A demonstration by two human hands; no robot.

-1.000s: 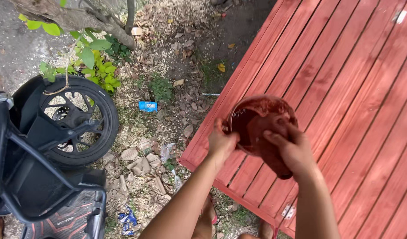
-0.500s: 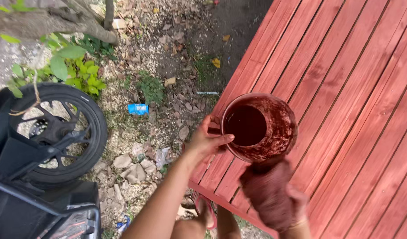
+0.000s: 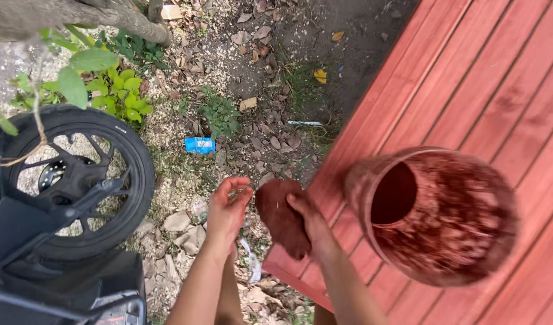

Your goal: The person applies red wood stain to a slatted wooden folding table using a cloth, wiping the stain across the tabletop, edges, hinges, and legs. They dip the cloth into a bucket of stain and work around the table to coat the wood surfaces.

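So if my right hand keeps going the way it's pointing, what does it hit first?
The right hand already grips the stained cloth and points up-left. Beyond that comes the open left hand, though depth between them is unclear.

Stain-soaked reddish-brown rag (image 3: 282,218), crumpled, at the red deck's (image 3: 469,90) corner

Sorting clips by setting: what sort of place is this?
Probably an outdoor yard: red slatted boards above bare ground with dry leaves, a motorbike wheel, and green weeds.
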